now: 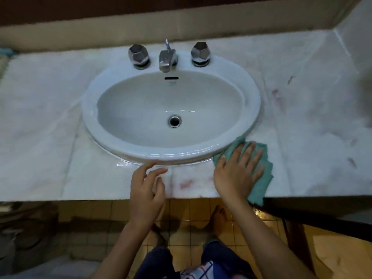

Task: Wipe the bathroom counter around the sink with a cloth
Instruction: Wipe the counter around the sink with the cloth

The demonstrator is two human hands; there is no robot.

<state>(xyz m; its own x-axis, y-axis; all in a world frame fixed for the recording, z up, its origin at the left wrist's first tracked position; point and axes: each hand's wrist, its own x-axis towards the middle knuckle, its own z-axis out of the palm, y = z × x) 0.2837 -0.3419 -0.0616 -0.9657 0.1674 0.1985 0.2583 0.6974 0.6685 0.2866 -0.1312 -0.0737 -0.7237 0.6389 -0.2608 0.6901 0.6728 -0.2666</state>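
A white oval sink (251,101) is set in a pale marble counter (44,109). My right hand (237,172) lies flat, fingers spread, on a teal cloth (263,174), pressing it on the counter at the sink's front right rim. One corner of the cloth hangs over the counter's front edge. My left hand (147,188) hovers at the front edge just below the sink rim, fingers loosely apart and holding nothing. Pinkish smears (186,184) mark the counter between my hands.
A chrome spout (167,59) and two faceted chrome knobs (138,56) (200,53) stand behind the basin. Reddish and dark stains (278,97) streak the right counter. A side wall (358,27) closes the right end. A dark wooden piece (314,210) sits under the right front edge.
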